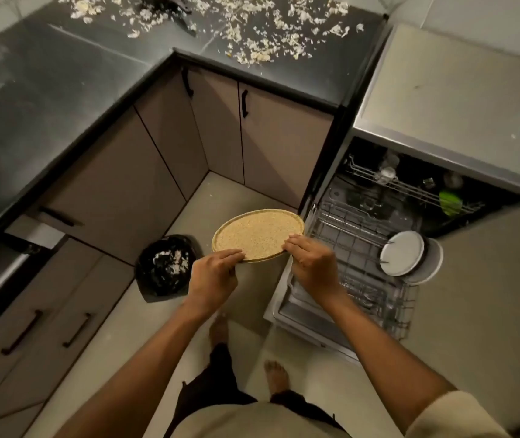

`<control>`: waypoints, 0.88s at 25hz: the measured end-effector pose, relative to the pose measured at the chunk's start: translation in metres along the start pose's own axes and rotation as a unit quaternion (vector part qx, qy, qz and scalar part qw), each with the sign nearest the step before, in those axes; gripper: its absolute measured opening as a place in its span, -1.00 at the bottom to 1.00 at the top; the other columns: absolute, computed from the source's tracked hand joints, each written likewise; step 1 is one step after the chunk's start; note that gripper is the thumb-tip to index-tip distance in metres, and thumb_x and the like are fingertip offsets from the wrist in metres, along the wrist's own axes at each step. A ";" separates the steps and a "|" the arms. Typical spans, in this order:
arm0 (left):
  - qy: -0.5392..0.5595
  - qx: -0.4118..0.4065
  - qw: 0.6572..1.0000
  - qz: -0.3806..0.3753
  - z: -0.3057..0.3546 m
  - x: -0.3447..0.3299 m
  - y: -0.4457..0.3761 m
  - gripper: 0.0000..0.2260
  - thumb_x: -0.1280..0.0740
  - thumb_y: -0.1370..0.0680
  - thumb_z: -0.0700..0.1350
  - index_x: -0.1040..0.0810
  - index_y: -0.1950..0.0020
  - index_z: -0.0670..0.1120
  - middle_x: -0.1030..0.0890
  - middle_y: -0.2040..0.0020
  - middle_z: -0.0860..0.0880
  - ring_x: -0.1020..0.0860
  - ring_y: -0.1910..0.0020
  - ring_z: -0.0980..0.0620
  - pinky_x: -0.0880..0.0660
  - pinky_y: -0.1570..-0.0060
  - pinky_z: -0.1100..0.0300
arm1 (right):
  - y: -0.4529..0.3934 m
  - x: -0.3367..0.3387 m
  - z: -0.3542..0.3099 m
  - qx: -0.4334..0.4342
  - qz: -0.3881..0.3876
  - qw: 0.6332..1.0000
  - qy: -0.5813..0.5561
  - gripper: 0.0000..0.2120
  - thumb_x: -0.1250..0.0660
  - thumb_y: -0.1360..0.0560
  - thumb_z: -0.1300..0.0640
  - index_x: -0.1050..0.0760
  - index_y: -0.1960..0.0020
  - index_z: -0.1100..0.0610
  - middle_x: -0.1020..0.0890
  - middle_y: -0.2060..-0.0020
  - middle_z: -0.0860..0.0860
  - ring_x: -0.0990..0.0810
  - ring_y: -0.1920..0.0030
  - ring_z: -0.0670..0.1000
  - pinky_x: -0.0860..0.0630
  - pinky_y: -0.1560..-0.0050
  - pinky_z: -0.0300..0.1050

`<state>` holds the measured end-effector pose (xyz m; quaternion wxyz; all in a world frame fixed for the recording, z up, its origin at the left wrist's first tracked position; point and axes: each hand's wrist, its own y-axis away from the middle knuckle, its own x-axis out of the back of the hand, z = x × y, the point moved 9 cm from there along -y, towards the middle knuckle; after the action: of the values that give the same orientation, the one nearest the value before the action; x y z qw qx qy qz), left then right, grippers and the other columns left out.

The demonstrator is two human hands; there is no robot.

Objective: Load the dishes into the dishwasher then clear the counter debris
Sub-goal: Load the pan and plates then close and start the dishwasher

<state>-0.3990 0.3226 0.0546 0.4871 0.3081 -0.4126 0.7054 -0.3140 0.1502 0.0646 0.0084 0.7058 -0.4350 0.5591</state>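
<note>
A round tan speckled plate [257, 235] is held level over the floor, just left of the open dishwasher. My left hand [212, 278] grips its near edge and my right hand [312, 263] grips its near right edge. The lower rack [351, 248] is pulled out and holds two pale plates [402, 252] standing at its right side. The upper rack [410, 188] carries glasses and a green item [449, 202]. Pale debris [252, 36] is scattered over the dark counter [62, 90] at the back.
A black-lined bin [165, 267] with white scraps stands on the floor below the plate. Corner cabinets with black handles [244, 104] close off the left and back. A dark utensil [176, 7] lies among the debris. The grey dishwasher top [457, 99] is at right. My bare feet stand below.
</note>
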 end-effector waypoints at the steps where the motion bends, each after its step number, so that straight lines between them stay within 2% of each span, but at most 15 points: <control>1: 0.001 0.015 1.000 -0.008 0.014 -0.013 0.013 -0.64 -0.50 -0.26 -0.41 -0.76 0.03 -0.08 -0.74 0.04 -0.01 -0.72 0.11 0.01 -0.67 0.21 0.11 | 0.016 0.010 0.006 0.005 -0.004 1.000 0.000 -0.67 -0.51 -0.26 0.51 -0.71 0.04 0.25 -0.74 0.08 0.11 -0.73 0.00 0.09 -0.67 -0.02 -0.02; 6: 0.008 0.063 0.997 -0.044 0.078 -0.063 0.067 -0.61 -0.48 -0.25 -0.42 -0.75 0.03 -0.05 -0.74 0.04 0.01 -0.72 0.12 -0.01 -0.66 0.31 0.06 | 0.085 0.052 0.028 0.027 -0.025 0.999 0.002 -0.70 -0.58 -0.27 0.44 -0.71 0.04 0.23 -0.74 0.10 0.11 -0.73 0.05 0.07 -0.65 -0.03 -0.11; 10: 0.013 0.088 0.995 -0.032 0.135 -0.074 0.092 -0.64 -0.50 -0.27 -0.42 -0.75 0.06 -0.06 -0.74 0.08 0.03 -0.71 0.18 -0.02 -0.62 0.36 0.11 | 0.122 0.082 0.041 0.033 -0.026 0.999 -0.001 -0.78 -0.57 -0.32 0.38 -0.71 0.05 0.23 -0.74 0.12 0.11 -0.74 0.07 0.09 -0.69 0.07 -0.02; 16: 0.015 0.115 0.993 -0.024 0.191 -0.092 0.121 -0.71 -0.43 -0.37 -0.37 -0.74 -0.01 -0.10 -0.73 0.03 -0.02 -0.71 0.11 -0.07 -0.64 0.22 0.06 | 0.162 0.123 0.059 0.047 -0.024 0.998 -0.016 -0.73 -0.51 -0.30 0.47 -0.71 0.04 0.26 -0.74 0.09 0.14 -0.74 0.05 0.12 -0.61 -0.06 -0.11; 18: 0.008 0.103 0.995 0.000 0.217 -0.095 0.132 -0.77 -0.39 -0.39 -0.29 -0.74 0.03 -0.10 -0.74 0.07 -0.02 -0.70 0.16 -0.07 -0.63 0.26 0.08 | 0.176 0.142 0.065 0.063 -0.007 0.998 -0.025 -0.86 -0.46 -0.40 0.37 -0.71 0.06 0.26 -0.74 0.11 0.13 -0.74 0.07 0.11 -0.63 -0.01 -0.10; 20: -0.006 0.107 0.994 0.016 0.241 -0.103 0.147 -0.74 -0.43 -0.36 -0.33 -0.74 0.04 -0.08 -0.74 0.08 0.00 -0.70 0.16 -0.05 -0.61 0.26 0.13 | 0.197 0.158 0.071 0.074 -0.006 0.997 -0.033 -0.83 -0.37 -0.49 0.20 -0.72 0.09 0.25 -0.74 0.12 0.12 -0.74 0.08 0.11 -0.66 0.05 -0.07; 22: -0.011 0.120 0.992 0.025 0.261 -0.120 0.161 -0.68 -0.47 -0.31 -0.39 -0.75 0.03 -0.07 -0.74 0.05 0.01 -0.70 0.12 -0.02 -0.61 0.21 0.16 | 0.223 0.171 0.084 0.080 -0.023 0.996 -0.036 -0.89 -0.43 -0.46 0.23 -0.71 0.08 0.23 -0.74 0.11 0.11 -0.73 0.07 0.10 -0.68 0.08 -0.05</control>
<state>-0.5021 0.0108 0.0315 0.4245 0.3618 -0.3383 0.7579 -0.3881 -0.1332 0.0633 -0.0510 0.7335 -0.3729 0.5660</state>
